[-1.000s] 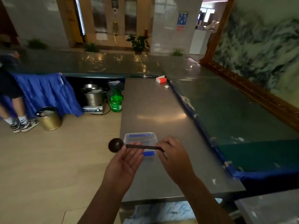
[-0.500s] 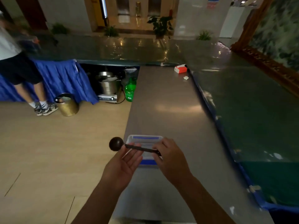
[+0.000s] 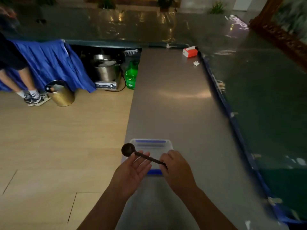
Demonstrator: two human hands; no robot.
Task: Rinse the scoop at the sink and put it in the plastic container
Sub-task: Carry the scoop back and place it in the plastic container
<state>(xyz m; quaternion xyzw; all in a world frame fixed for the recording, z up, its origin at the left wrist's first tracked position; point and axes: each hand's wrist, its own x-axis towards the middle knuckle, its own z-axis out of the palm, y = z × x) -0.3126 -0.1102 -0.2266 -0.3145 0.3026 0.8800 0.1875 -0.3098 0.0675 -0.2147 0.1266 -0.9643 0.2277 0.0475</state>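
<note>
The scoop (image 3: pixel 128 149) is dark brown; the plastic container (image 3: pixel 152 146) is clear with blue clasps. Behind stand a green bottle (image 3: pixel 131 75), a gold bin (image 3: pixel 60 94) and a blue cloth (image 3: pixel 51 63).

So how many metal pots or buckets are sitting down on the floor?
2: a steel pot on the cooker under the counter, and a brass-coloured bucket beside the blue cloth. Others may be hidden under there.

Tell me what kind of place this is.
Probably a food-service counter in a lobby or hall. A long steel counter runs ahead, a big pot sits on a cooker on the floor, and potted plants line the back.
</note>
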